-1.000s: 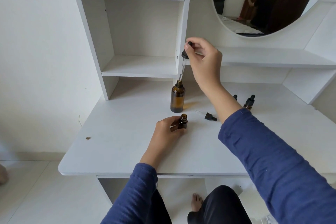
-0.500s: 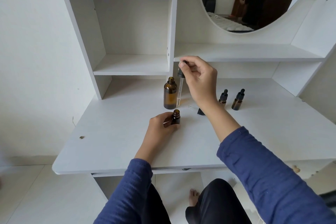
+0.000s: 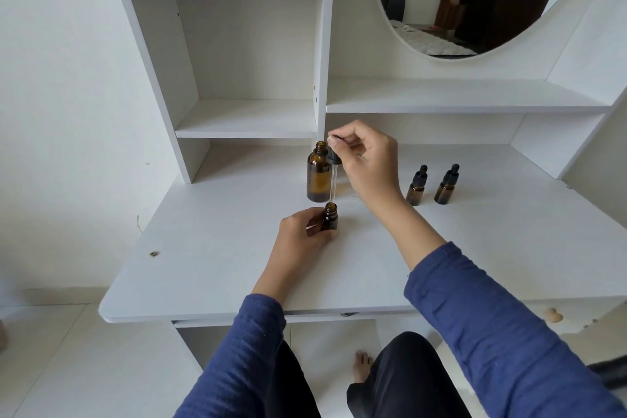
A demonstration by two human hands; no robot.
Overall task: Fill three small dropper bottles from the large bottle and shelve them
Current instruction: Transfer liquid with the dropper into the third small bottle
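The large amber bottle (image 3: 318, 176) stands uncapped on the white desk (image 3: 210, 258). My right hand (image 3: 368, 161) pinches the black bulb of a glass dropper (image 3: 333, 180), whose tip hangs just above the mouth of a small open amber bottle (image 3: 330, 218). My left hand (image 3: 303, 231) grips that small bottle upright on the desk. Two capped small dropper bottles (image 3: 416, 186) (image 3: 447, 185) stand to the right behind my right wrist.
White shelf compartments (image 3: 247, 119) rise behind the desk on the left, and a long shelf (image 3: 458, 97) runs under a round mirror (image 3: 475, 0). A small screw (image 3: 153, 253) lies near the desk's left edge.
My right hand lifted the dropper out of the large bottle, then lowered it toward me until the tip reached the small bottle's mouth. My left hand kept hold of the small bottle.
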